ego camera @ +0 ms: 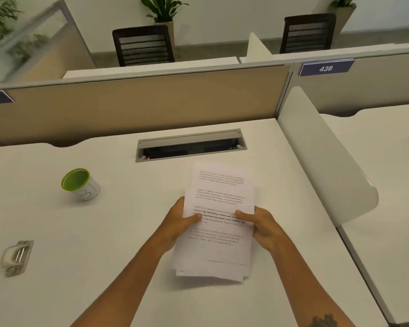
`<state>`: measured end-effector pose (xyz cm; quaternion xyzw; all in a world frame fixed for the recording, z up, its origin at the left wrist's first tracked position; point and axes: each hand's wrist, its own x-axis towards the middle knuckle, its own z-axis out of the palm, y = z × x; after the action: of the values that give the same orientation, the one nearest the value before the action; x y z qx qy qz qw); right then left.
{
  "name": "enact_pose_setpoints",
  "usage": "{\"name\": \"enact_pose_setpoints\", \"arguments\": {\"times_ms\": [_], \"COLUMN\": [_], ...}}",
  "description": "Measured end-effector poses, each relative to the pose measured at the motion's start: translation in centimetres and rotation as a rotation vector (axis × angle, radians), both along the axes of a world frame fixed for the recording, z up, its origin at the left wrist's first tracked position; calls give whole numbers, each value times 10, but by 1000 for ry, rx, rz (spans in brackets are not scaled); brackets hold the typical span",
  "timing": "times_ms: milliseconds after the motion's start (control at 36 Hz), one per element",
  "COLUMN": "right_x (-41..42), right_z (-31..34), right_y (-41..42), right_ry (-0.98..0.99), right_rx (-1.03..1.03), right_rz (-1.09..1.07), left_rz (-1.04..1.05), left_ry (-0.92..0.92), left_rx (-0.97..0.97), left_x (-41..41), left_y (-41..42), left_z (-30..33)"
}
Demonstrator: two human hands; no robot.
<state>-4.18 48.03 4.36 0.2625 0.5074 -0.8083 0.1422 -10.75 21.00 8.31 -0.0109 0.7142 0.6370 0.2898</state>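
A loose stack of printed paper sheets [219, 197] is held above the white desk [80, 232], near its middle. My left hand [178, 223] grips the stack's left edge, thumb on top of the text. My right hand [261, 224] grips the right edge the same way, thumb lying over the page. The sheets are slightly fanned at the bottom, their lower edges uneven. The fingers under the paper are hidden.
A white cup with a green rim [80, 184] stands at the left. A stapler [15, 257] lies near the left front. An open cable slot [191, 145] sits behind the papers. A white divider [324, 161] bounds the right side, a beige partition [139, 102] the back.
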Motion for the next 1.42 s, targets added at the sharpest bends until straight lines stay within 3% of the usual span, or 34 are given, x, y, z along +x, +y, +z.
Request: {"name": "enact_pose_setpoints", "arguments": {"times_ms": [194, 306, 444, 611, 694, 917, 1250, 1417], "right_x": [-6, -13, -20, -25, -20, 1, 19, 18], "right_z": [25, 54, 86, 93, 93, 87, 21, 18], "right_y": [-40, -54, -78, -114, -125, -148, -182, -189], "right_ry": [-5, 117, 246, 183, 245, 512, 320, 328], "right_rx": [163, 238, 477, 569, 637, 535, 539, 554], "right_rz": [0, -90, -180, -184, -230, -429, -368, -373], "left_rz": [121, 143, 192, 209, 274, 430, 426, 447], "left_ry": [-26, 110, 336, 278, 320, 482, 366, 346], "left_rx": [-3, -12, -145, -241, -202, -10, -30, -33], "left_x": [2, -3, -12, -10, -2, 18, 56, 51], "left_y": [-20, -33, -39, -41, -46, -63, -81, -88], "left_z": [7, 23, 45, 40, 38, 43, -19, -23]}}
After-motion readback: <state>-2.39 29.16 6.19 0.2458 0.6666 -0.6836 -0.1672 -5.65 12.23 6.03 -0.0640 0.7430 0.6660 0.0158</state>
